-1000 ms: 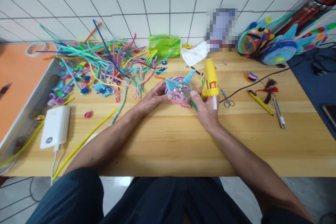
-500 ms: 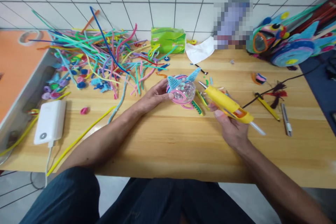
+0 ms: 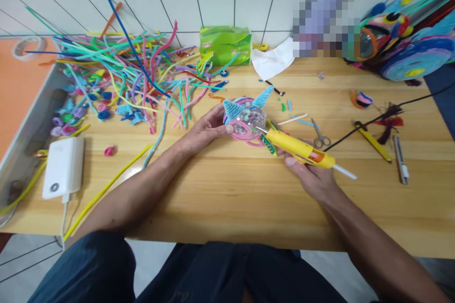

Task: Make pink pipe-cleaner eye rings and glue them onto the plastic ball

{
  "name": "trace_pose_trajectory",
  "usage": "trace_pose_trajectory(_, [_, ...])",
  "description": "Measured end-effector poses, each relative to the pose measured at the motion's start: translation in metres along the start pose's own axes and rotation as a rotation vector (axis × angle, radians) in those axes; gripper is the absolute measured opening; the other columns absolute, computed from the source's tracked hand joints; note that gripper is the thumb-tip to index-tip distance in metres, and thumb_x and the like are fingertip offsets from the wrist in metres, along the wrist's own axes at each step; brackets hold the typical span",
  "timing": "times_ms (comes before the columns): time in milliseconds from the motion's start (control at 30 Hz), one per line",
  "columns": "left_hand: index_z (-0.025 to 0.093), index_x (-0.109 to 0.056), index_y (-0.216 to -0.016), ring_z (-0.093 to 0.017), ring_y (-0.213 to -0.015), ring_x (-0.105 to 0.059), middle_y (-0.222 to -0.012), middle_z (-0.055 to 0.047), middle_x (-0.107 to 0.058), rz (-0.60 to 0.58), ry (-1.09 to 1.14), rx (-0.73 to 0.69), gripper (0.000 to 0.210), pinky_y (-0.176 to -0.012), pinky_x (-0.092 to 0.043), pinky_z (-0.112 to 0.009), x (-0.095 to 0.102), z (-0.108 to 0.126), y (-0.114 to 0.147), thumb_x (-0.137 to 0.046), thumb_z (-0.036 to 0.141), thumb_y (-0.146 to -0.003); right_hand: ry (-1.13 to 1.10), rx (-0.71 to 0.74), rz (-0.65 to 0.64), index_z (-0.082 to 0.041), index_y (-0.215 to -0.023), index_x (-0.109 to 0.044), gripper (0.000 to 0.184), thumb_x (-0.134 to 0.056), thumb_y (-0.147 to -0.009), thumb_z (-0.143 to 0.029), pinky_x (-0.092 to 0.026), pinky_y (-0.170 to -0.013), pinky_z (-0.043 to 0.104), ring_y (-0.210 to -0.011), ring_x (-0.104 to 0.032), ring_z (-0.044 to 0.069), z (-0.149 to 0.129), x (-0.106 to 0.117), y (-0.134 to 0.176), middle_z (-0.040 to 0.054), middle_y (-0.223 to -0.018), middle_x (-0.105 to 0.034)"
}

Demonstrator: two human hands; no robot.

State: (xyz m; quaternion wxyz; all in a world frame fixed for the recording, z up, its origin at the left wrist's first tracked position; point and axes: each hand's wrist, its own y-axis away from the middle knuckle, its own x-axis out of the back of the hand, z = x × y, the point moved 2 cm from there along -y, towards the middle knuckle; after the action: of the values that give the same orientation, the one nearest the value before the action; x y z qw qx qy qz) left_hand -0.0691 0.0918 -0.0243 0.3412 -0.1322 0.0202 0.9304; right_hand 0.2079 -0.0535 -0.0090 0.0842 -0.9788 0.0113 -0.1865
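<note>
My left hand (image 3: pixel 212 128) grips the left side of a round, clear craft piece (image 3: pixel 253 117), its thumb pressed on the front. Two blue pipe-cleaner cones stick up from the piece like ears, and pink loops sit on its front and lower edge. In my right hand (image 3: pixel 313 173) is a yellow hot glue gun (image 3: pixel 295 146), a clear glue stick poking from its rear. The metal nozzle points left, over the front of the clear piece; whether it touches, I cannot tell. A green pipe-cleaner strip (image 3: pixel 268 145) lies below the piece, partly hidden.
Pipe cleaners (image 3: pixel 135 71) are heaped at the back left. A white power bank (image 3: pixel 63 166) stands left. Scissors (image 3: pixel 321 138), a yellow cutter (image 3: pixel 375 143) and a grey cutter (image 3: pixel 401 161) lie right. Behind are a green packet (image 3: pixel 225 46) and a colourful fish-like craft (image 3: pixel 408 52).
My right hand has brought the glue gun left and slightly down, so its nozzle is now at the clear piece. The scissors have come into sight. My left hand keeps its grip.
</note>
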Motion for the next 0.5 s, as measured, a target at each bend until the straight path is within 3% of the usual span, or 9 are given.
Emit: trace_pose_trajectory(500, [0.037, -0.068, -0.155, -0.038, -0.160, -0.057, -0.168, -0.006, -0.065, 0.021, 0.007, 0.004, 0.073, -0.135, -0.045, -0.059, 0.0000, -0.0008, 0.0015, -0.095, 0.046, -0.088, 0.087, 0.012, -0.033, -0.030, -0.108, -0.076, 0.020, -0.068, -0.106, -0.048, -0.069, -0.084, 0.042, -0.092, -0.078, 0.027, 0.0020, -0.0035, -0.0041, 0.0049, -0.102, -0.079])
